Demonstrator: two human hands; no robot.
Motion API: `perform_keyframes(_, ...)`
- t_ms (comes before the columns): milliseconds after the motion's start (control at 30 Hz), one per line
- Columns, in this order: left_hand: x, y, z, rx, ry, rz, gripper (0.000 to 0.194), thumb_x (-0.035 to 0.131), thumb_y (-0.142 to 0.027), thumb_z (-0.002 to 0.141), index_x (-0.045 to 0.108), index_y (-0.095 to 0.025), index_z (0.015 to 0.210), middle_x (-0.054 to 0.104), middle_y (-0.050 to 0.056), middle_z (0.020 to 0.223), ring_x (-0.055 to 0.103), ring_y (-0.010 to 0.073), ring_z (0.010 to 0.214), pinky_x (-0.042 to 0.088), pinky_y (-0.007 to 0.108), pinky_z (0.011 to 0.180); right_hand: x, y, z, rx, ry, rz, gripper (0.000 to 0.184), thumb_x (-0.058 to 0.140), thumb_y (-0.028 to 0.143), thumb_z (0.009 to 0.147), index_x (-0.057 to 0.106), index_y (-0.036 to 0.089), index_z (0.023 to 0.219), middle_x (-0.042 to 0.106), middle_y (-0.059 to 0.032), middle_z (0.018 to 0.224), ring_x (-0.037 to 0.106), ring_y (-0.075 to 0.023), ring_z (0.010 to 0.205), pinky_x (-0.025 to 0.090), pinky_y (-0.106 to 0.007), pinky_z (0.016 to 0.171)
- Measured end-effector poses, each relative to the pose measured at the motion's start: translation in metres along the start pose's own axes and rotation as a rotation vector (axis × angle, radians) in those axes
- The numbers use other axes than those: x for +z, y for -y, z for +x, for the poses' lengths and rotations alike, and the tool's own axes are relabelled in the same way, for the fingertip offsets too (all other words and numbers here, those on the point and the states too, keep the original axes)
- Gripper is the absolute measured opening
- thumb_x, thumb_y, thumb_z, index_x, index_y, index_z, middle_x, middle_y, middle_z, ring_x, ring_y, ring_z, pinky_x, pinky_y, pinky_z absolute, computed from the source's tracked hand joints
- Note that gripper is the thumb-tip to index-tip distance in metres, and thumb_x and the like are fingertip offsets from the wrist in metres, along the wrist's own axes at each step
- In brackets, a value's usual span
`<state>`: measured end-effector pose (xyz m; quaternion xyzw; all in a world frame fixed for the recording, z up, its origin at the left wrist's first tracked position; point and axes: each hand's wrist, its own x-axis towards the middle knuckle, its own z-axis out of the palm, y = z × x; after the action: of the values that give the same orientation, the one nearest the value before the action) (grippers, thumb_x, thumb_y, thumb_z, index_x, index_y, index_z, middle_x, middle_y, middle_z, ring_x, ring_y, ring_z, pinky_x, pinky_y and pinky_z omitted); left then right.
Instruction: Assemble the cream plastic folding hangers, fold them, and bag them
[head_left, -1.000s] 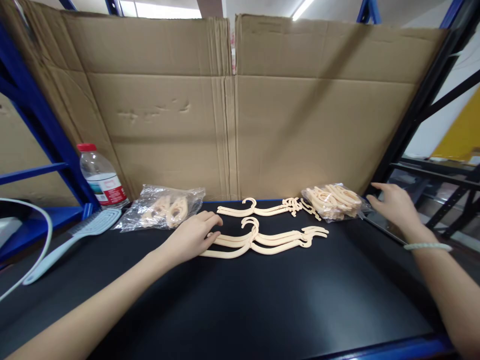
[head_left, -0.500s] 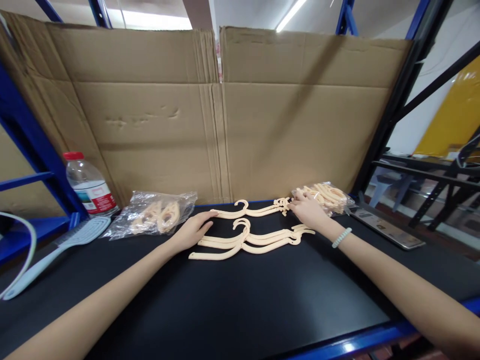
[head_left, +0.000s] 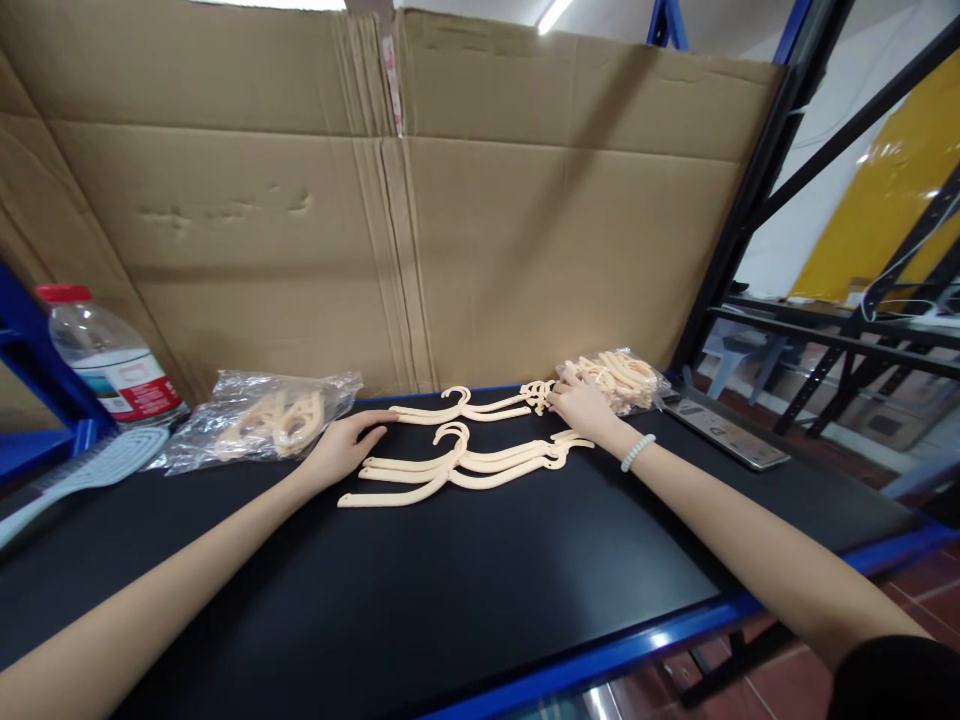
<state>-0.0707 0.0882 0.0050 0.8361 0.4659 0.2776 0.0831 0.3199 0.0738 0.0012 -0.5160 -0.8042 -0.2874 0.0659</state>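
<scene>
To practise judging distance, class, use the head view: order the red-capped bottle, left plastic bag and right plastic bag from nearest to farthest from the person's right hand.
From the right hand:
1. Right plastic bag: right beside it, near the cardboard.
2. Left plastic bag: across on the table's left side.
3. Red-capped bottle: farther left still.

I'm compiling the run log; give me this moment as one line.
left hand: at rear cream curved hangers; right hand: at small cream pieces; front cream curved hangers: lying on black flat tabletop
</scene>
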Motion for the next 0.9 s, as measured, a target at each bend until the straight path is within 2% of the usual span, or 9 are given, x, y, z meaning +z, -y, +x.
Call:
perform_keyframes(233, 0.001, 0.0, 0.001, -0.032, -0.013, -0.017, 0.058, 0.039, -0.062, 0.081, 0.065, -0.019, 0.11, 0.065, 0.009, 0.124, 0.058, 0.027, 0.116, 0.041, 0.04, 0.105, -0.003, -0.003, -0.001, 0.031, -0.015, 0.056, 0.023, 0.049, 0.022, 0.094, 0.069, 0.017, 0.085, 0.07, -0.0103, 0.088, 0.046, -0.0278, 0.099, 0.025, -0.042, 0.085)
perform_keyframes(500, 0.002, 0.003, 0.001, -0.049, -0.024, -0.025, 0.064, 0.037, -0.066, 0.081, 0.064, -0.018, 0.113, 0.063, 0.009, 0.126, 0.057, 0.0268, 0.118, 0.039, 0.04, 0.107, -0.003, -0.007, -0.001, 0.092, -0.066, 0.118, 0.025, 0.045, 0.024, 0.095, 0.068, 0.016, 0.085, 0.069, -0.0108, 0.087, 0.048, -0.0267, 0.097, 0.026, -0.038, 0.081)
perform_keyframes(733, 0.002, 0.003, 0.001, -0.056, -0.016, -0.025, 0.067, 0.037, -0.068, 0.079, 0.063, -0.018, 0.115, 0.063, 0.009, 0.127, 0.056, 0.0276, 0.119, 0.039, 0.041, 0.107, 0.002, -0.011, -0.002, 0.054, -0.039, 0.174, 0.014, 0.055, 0.023, 0.091, 0.068, 0.02, 0.091, 0.071, -0.0064, 0.094, 0.048, -0.0256, 0.102, 0.027, -0.035, 0.08)
perform_keyframes(900, 0.001, 0.001, 0.002, -0.058, -0.013, -0.038, 0.069, 0.038, -0.071, 0.078, 0.064, -0.018, 0.115, 0.063, 0.009, 0.127, 0.057, 0.0282, 0.118, 0.04, 0.042, 0.106, 0.003, -0.012, -0.001, 0.059, -0.016, 0.182, 0.014, 0.057, 0.023, 0.09, 0.071, 0.02, 0.089, 0.07, -0.0081, 0.091, 0.046, -0.0262, 0.102, 0.027, -0.036, 0.082)
